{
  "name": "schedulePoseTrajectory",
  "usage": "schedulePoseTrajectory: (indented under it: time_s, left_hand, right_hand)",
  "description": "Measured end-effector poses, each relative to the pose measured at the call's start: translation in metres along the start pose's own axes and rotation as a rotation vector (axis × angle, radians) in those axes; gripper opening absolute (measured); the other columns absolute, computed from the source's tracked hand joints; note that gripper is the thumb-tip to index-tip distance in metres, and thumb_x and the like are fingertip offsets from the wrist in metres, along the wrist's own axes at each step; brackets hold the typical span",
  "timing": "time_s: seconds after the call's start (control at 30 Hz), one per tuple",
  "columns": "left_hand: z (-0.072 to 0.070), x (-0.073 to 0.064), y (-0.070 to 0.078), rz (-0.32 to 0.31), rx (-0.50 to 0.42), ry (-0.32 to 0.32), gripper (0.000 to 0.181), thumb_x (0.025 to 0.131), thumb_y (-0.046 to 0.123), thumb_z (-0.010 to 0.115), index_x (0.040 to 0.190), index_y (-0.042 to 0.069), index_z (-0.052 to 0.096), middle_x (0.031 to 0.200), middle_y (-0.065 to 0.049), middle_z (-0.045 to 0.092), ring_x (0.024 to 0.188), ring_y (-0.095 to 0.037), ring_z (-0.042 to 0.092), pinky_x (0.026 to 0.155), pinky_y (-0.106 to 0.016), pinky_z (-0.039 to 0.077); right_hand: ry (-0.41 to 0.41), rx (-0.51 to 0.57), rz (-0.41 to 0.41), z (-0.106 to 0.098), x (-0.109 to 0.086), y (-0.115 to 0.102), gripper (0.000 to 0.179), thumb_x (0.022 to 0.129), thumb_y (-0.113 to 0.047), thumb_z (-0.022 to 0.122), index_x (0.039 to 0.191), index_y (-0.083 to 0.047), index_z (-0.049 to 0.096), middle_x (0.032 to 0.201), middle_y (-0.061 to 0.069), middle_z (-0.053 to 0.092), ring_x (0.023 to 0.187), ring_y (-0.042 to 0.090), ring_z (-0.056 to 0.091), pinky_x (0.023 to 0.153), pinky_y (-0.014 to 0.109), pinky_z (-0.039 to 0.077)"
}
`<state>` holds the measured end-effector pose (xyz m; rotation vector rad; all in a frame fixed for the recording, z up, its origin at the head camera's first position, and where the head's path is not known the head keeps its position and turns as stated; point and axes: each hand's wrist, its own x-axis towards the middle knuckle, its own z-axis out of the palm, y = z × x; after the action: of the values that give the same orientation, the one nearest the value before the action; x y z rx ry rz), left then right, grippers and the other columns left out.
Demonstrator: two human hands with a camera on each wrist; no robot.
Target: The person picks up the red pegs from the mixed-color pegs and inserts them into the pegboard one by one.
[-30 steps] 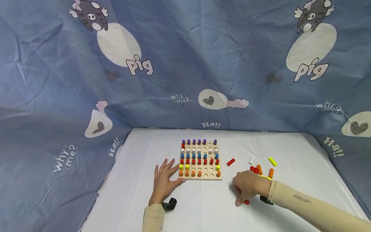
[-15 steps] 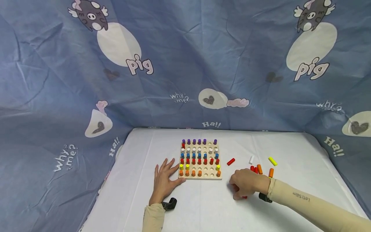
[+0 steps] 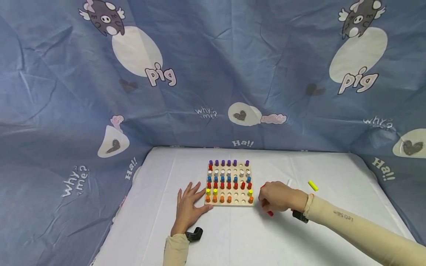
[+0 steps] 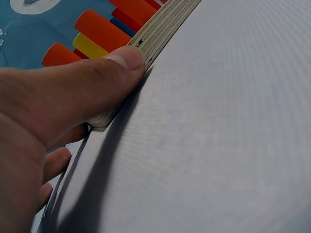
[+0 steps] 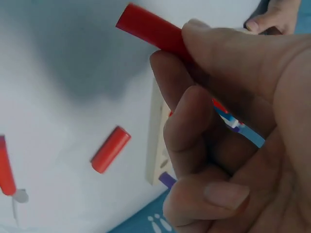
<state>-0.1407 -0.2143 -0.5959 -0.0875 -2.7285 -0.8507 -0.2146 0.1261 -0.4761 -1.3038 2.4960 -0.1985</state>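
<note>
A wooden pegboard (image 3: 229, 205) stands on the white table with rows of coloured pegs upright in its holes. My left hand (image 3: 189, 210) rests at its front left corner, fingers spread along the left side. The left thumb (image 4: 104, 77) presses the plywood front edge in the left wrist view. Right of the board, my right hand (image 3: 277, 196) pinches a red peg (image 5: 150, 26) between thumb and index finger, clear of the tabletop. Another red peg (image 5: 111, 149) lies on the table beneath that hand. Purple, white, blue, red, yellow and orange pegs fill parts of the board.
A yellow peg (image 3: 313, 185) and a white peg (image 3: 289, 183) lie loose at the right. More loose pegs there are mostly hidden behind my right hand and forearm. Blue patterned cloth (image 3: 213, 74) hangs behind the table.
My right hand has moved left and away from the front edge, towards the board, carrying the red peg. It now covers the loose red peg beside the board. My left hand has not moved.
</note>
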Motion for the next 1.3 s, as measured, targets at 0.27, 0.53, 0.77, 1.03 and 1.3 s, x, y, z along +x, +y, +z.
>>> schedulePoseTrajectory:
  time_s: [0.27, 0.53, 0.77, 1.03, 1.3]
  left_hand:
    - [0.0, 0.0, 0.0, -0.003, -0.007, -0.009, 0.073, 0.069, 0.058, 0.082, 0.129, 0.019, 0.067, 0.15, -0.005, 0.049, 0.147, -0.035, 0.03, 0.118, -0.065, 0.006]
    - [0.002, -0.002, -0.001, 0.005, -0.012, 0.01, 0.072, 0.068, 0.055, 0.084, 0.128, 0.019, 0.068, 0.149, -0.005, 0.05, 0.145, -0.035, 0.032, 0.117, -0.066, 0.008]
    - [0.002, 0.0, -0.002, 0.009, -0.013, 0.0, 0.073, 0.068, 0.058, 0.082, 0.129, 0.02, 0.067, 0.15, -0.005, 0.049, 0.146, -0.034, 0.031, 0.118, -0.066, 0.007]
    - [0.002, 0.0, -0.002, 0.003, -0.013, -0.005, 0.072, 0.069, 0.057, 0.083, 0.129, 0.02, 0.067, 0.15, -0.004, 0.049, 0.147, -0.034, 0.03, 0.118, -0.065, 0.006]
    - [0.001, -0.001, -0.001, 0.025, -0.03, 0.022, 0.072, 0.068, 0.055, 0.084, 0.127, 0.018, 0.068, 0.148, -0.007, 0.051, 0.145, -0.037, 0.033, 0.116, -0.068, 0.008]
  right_hand:
    - [0.094, -0.035, -0.06, -0.018, 0.009, 0.005, 0.008, 0.077, -0.015, 0.081, 0.076, -0.021, 0.076, 0.068, -0.019, 0.065, 0.06, -0.003, 0.053, 0.056, 0.023, 0.05]
    - [0.172, -0.053, -0.071, -0.032, 0.025, 0.008, 0.01, 0.079, -0.012, 0.08, 0.077, -0.022, 0.077, 0.07, -0.017, 0.068, 0.059, -0.003, 0.054, 0.055, 0.024, 0.05]
    - [0.253, -0.107, -0.07, -0.042, 0.04, 0.01, 0.008, 0.08, -0.016, 0.082, 0.084, -0.022, 0.079, 0.078, -0.013, 0.073, 0.065, 0.0, 0.062, 0.057, 0.027, 0.053]
    - [0.344, -0.145, -0.075, -0.055, 0.064, 0.006, 0.007, 0.082, -0.014, 0.08, 0.085, -0.02, 0.078, 0.079, -0.01, 0.074, 0.062, 0.002, 0.061, 0.051, 0.023, 0.049]
    - [0.409, -0.202, -0.105, -0.06, 0.091, 0.002, 0.006, 0.086, -0.014, 0.076, 0.085, -0.019, 0.077, 0.076, -0.009, 0.072, 0.06, 0.005, 0.061, 0.048, 0.023, 0.047]
